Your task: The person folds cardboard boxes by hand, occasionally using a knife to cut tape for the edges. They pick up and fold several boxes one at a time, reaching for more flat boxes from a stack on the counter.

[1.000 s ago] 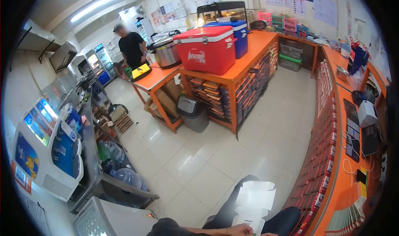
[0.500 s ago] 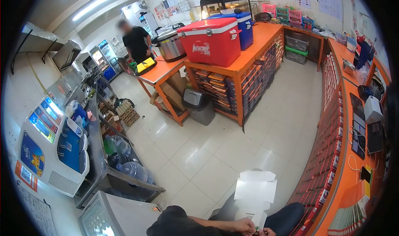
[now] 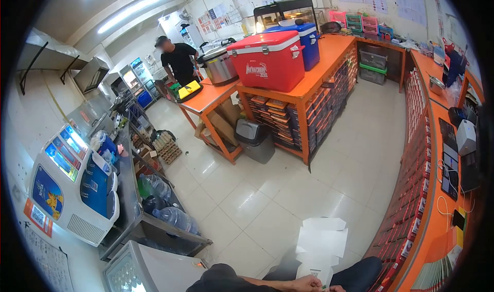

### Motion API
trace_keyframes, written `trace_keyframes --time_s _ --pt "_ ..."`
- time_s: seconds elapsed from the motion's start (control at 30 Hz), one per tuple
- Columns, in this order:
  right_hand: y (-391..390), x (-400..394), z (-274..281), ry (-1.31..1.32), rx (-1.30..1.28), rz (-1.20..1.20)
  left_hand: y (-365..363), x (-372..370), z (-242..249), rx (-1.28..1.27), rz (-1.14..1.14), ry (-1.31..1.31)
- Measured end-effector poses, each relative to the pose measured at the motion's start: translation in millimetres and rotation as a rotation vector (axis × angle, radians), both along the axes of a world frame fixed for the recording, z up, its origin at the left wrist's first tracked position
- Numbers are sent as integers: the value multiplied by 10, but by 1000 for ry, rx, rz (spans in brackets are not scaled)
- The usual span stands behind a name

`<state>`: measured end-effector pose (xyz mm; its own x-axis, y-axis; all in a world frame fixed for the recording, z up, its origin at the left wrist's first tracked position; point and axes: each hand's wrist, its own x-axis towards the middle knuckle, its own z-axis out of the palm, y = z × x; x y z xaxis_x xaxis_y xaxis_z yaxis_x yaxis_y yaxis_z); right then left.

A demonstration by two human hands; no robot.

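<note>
Low at the bottom edge of the head view, a bare left hand [image 3: 309,283] reaches from a dark sleeve [image 3: 231,282], its fingers bunched close together at the near end of an unfolded, white cardboard sheet [image 3: 322,240]; the bare right hand [image 3: 337,289], partly cut off by the frame, sits just beside it. Something small and greenish [image 3: 323,289] shows between the two hands — too small to name; whether either hand grips it or the cardboard, I cannot tell. The sheet lies over the lap, near a dark-trousered leg [image 3: 360,275], its flaps spread flat and its far panel reaching out above the pale tiled floor [image 3: 278,199]. To the right runs a long orange counter [image 3: 432,233], with stacked red boxes [image 3: 399,235] below it; farther off, a red cooler with a white-banded lid [image 3: 270,65] stands beside a blue cooler [image 3: 310,47] on an orange table [image 3: 332,58]; beyond, a person in a black shirt [image 3: 180,60] stands near a large silver pot [image 3: 218,69].
</note>
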<state>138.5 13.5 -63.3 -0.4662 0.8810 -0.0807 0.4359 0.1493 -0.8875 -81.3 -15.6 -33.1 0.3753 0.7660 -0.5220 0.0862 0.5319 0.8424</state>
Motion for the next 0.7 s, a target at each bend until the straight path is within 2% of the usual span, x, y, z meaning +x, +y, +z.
trace_keyframes --time_s 0.03,0.1,0.2,0.27,0.3,0.37,0.43,0.5,0.57,0.63,0.7 --pt "25 -32 119 -52 96 32 0 18 -45 22 19 -13" --pt "44 -40 202 -36 88 42 -30 66 -132 40 41 -33" --pt "34 -46 268 -53 80 33 -28 98 35 32 82 17" --pt "-23 -69 174 -49 88 -13 -9 142 -27 -168 167 -136" --pt "-52 -63 109 -53 69 -32 -8 145 -57 -187 148 -136" --pt "-59 -64 57 -126 -68 -100 19 134 -82 -47 169 -154" --pt "-98 -100 58 -31 -2 -70 -16 29 -307 -133 146 -479" --pt "-177 -321 221 -22 129 -224 -76 13 -305 153 83 -81" --pt "-171 -377 378 5 13 -255 -59 -31 -323 309 -2 84" --pt "-195 -369 434 41 -82 -278 -128 -15 -362 369 -2 117" --pt "-234 -382 490 49 -124 -326 -47 -7 -19 70 20 153"
